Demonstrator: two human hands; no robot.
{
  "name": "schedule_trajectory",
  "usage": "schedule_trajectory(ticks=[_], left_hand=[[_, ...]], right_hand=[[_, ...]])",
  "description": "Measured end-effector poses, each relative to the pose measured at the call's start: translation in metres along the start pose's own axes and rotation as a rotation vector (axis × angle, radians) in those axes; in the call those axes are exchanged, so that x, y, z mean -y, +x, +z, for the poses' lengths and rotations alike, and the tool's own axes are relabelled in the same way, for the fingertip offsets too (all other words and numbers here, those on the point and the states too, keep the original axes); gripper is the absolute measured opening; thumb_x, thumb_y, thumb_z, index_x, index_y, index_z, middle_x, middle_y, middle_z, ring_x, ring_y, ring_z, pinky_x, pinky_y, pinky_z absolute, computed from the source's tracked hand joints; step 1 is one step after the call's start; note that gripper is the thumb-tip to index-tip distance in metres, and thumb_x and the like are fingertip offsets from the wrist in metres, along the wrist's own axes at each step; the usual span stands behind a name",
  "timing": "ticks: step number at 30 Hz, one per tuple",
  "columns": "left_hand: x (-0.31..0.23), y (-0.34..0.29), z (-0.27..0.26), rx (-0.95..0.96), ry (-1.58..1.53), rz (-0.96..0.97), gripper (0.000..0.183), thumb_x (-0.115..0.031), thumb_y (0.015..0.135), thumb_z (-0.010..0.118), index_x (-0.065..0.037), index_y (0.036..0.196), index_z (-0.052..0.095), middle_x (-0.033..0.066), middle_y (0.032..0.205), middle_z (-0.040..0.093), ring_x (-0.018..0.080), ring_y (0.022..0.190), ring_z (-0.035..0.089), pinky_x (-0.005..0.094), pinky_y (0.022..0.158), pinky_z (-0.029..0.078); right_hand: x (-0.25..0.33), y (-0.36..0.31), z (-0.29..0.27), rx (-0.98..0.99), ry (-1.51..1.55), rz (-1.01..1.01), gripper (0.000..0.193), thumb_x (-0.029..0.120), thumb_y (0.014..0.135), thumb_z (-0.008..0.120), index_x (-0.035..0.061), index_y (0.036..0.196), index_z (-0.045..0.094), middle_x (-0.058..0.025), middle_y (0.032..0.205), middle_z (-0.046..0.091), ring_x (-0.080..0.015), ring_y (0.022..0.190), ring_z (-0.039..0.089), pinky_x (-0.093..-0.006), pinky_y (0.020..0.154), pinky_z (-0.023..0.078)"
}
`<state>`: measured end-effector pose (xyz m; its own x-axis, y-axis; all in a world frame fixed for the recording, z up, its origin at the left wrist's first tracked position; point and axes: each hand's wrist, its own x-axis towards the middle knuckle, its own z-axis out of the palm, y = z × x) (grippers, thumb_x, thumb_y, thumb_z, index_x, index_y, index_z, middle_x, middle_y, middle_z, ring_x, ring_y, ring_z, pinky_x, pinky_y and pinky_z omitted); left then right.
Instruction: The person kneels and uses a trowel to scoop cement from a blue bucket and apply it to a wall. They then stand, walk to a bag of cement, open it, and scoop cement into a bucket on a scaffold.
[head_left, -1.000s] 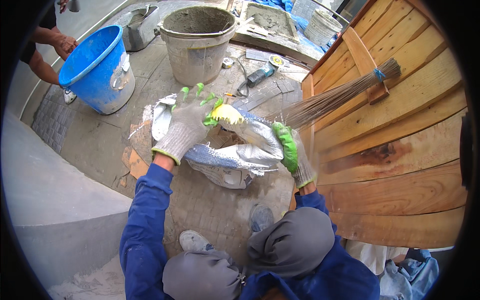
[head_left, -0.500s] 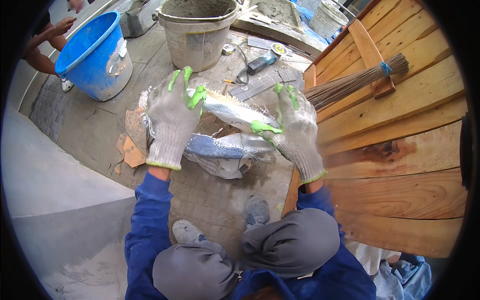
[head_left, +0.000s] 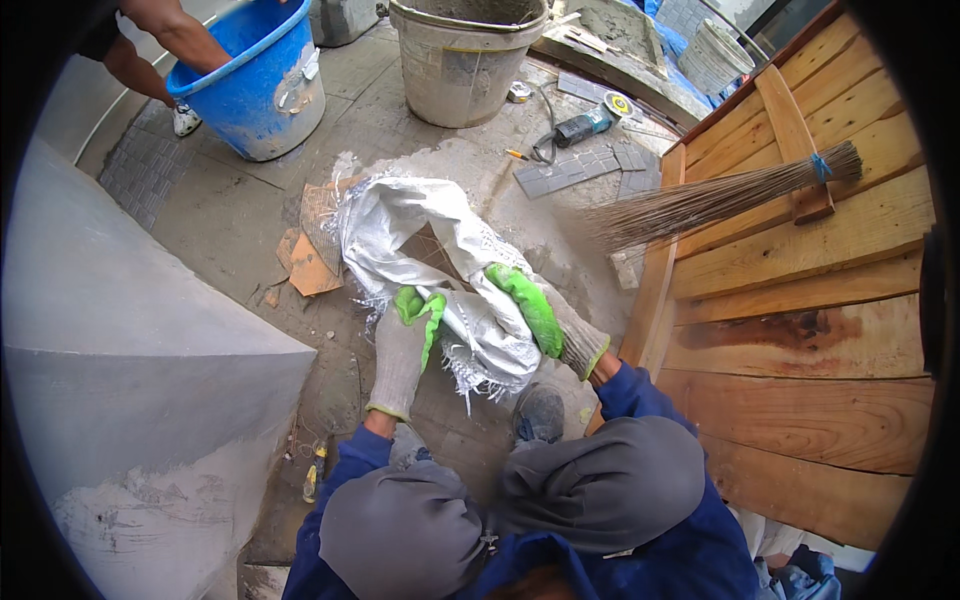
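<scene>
A white woven sack (head_left: 445, 205) stands on the floor in front of me, its mouth open and its rim folded outward with frayed edges. Some brown pieces lie inside, too shaded to make out. My left hand (head_left: 403, 345), in a grey knit glove with green-coated fingers, is closed on the near left part of the rim. On the right side, my right hand (head_left: 545, 315), gloved the same way, has its fingers wrapped over the sack's edge. Broken orange tile pieces (head_left: 312, 268) lie left of the sack.
A grey bucket (head_left: 458, 75) of mortar and a blue tub (head_left: 250, 95) stand beyond; another person's hand (head_left: 200, 48) reaches into the tub. An angle grinder (head_left: 585, 124) lies beside grey tiles (head_left: 567, 172). A stick broom (head_left: 720, 198) leans on wooden boards (head_left: 790, 335) at right. A plastered wall (head_left: 150, 300) borders the left.
Both hands have come down and nearer, closing on the sack's rim. The rim now shows more white and is folded outward. The other person's hand has moved into the blue tub.
</scene>
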<state>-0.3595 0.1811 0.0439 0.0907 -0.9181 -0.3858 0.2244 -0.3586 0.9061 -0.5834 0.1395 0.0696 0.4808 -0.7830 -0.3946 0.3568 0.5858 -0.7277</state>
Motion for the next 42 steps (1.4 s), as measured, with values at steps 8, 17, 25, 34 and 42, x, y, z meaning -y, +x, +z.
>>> schedule_trajectory(ticks=[8,17,25,34,42], left_hand=[[0.014,0.071,0.0,0.273,-0.731,0.258,0.024,-0.011,0.101,0.06,-0.005,0.124,0.065,0.0051,0.119,0.068,0.0158,0.108,0.064,0.0321,0.099,0.051],[0.001,-0.004,-0.071,0.285,-0.944,0.201,0.038,-0.017,0.1,0.059,-0.012,0.138,0.057,0.0059,0.135,0.06,0.0212,0.124,0.058,0.0443,0.105,0.049],[-0.043,-0.01,-0.032,-0.035,-0.534,0.252,0.043,-0.028,0.108,0.05,-0.007,0.145,0.05,0.0046,0.143,0.054,0.0172,0.132,0.052,0.0353,0.111,0.044],[-0.01,-0.017,-0.047,0.28,-0.666,-0.131,0.035,-0.023,0.101,0.061,-0.003,0.13,0.063,0.0121,0.121,0.068,0.0223,0.113,0.065,0.0382,0.101,0.052],[-0.055,0.043,-0.097,0.061,0.012,0.529,0.051,-0.029,0.108,0.049,-0.006,0.153,0.038,0.0198,0.138,0.058,0.0248,0.122,0.061,0.0352,0.099,0.052]], right_hand=[[0.008,-0.026,0.002,0.014,0.693,-0.128,0.034,0.024,0.105,0.057,0.0046,0.133,0.059,-0.0089,0.121,0.068,-0.019,0.105,0.068,-0.039,0.091,0.058],[0.013,-0.046,-0.087,-0.343,0.166,-0.183,0.048,0.047,0.104,0.051,0.0099,0.134,0.059,-0.0137,0.126,0.067,-0.0332,0.111,0.067,-0.0527,0.095,0.054],[0.132,-0.036,0.017,-0.682,-1.781,-0.962,0.082,0.048,0.079,0.082,0.0017,0.14,0.053,-0.0195,0.124,0.066,-0.0359,0.11,0.065,-0.0436,0.094,0.052],[0.09,0.051,-0.131,-0.016,-2.092,-0.563,0.055,0.05,0.096,0.059,0.0041,0.126,0.065,-0.014,0.111,0.071,-0.0333,0.097,0.067,-0.0469,0.084,0.051],[0.093,-0.01,-0.058,-0.016,-1.157,-0.066,0.04,0.035,0.103,0.057,0.0071,0.13,0.066,-0.01,0.105,0.072,-0.019,0.094,0.068,-0.0342,0.088,0.053]])
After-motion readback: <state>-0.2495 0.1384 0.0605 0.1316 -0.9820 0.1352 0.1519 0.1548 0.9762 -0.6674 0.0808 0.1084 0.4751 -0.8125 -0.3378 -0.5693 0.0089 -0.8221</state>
